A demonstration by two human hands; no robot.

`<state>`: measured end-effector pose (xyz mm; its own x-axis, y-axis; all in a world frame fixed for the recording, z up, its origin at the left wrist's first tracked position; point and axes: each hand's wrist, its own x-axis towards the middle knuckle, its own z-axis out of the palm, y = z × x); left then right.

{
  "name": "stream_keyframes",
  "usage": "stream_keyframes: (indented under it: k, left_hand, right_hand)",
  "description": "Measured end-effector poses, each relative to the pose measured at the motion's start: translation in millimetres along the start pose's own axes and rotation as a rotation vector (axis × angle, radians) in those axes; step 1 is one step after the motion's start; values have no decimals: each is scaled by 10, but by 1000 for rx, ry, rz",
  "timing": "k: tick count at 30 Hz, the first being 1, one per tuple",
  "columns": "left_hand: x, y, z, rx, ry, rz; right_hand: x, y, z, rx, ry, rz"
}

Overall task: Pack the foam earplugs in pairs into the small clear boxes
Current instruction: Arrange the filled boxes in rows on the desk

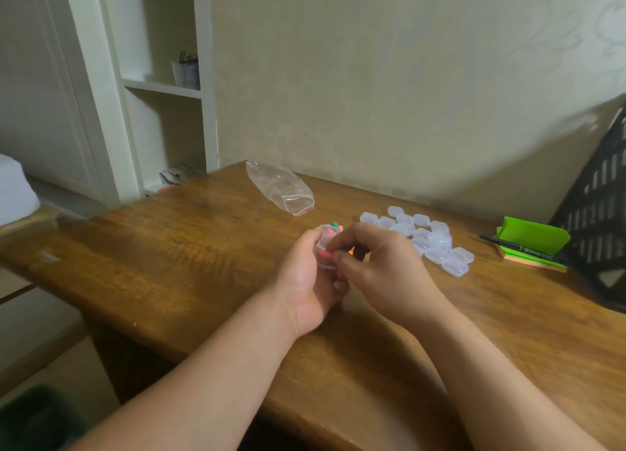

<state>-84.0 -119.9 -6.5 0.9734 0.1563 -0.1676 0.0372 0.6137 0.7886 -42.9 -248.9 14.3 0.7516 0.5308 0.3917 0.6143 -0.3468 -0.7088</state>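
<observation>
My left hand (310,281) holds a small clear box (326,244) above the wooden table (189,247), its fingers curled round it. Pink foam earplugs (324,255) show inside the box. My right hand (379,267) pinches at the box's front edge with thumb and fingertips, and a spot of orange shows at its fingers. A few loose earplugs (336,226), green and pink, lie on the table just behind the box. A cluster of several small clear boxes (423,237) lies shut to the right of my hands.
A clear zip bag (281,188) lies at the table's back. At the right edge sit green notepads (531,244) with a black pen (518,247) and a black crate (599,213). The table's left edge drops off beside white shelves (162,88).
</observation>
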Motion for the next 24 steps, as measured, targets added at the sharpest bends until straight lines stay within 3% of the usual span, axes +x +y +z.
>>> stream_keyframes:
  k: [5,11,17,24]
  left_hand:
    - [-4,6,5,-26,-8,0]
    - [16,3,-33,-56,23,-16]
    - [-45,9,-18,-92,-52,-26]
    - [-98,-2,45,-85,-28,-7]
  right_hand:
    - [6,40,38,-97,1,-63]
    - [39,47,-121,24,130,-12]
    - [-19,97,-154,-52,-197,28]
    - [-11,116,-57,-126,-82,-90]
